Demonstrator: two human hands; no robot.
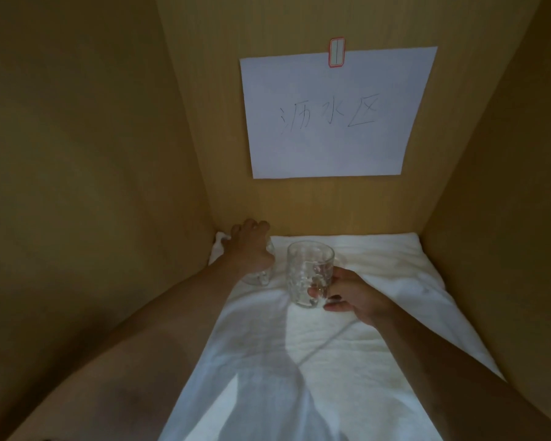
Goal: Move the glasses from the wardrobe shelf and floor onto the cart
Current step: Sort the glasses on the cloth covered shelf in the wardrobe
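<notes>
Deep on wardrobe shelf (178,128): right hand (353,297) gripping mug (309,275) by handle, left hand (252,249) wrapped round second glass (261,275), both ready for cart.

Far glass (261,275) mostly behind left hand (252,246)
</notes>
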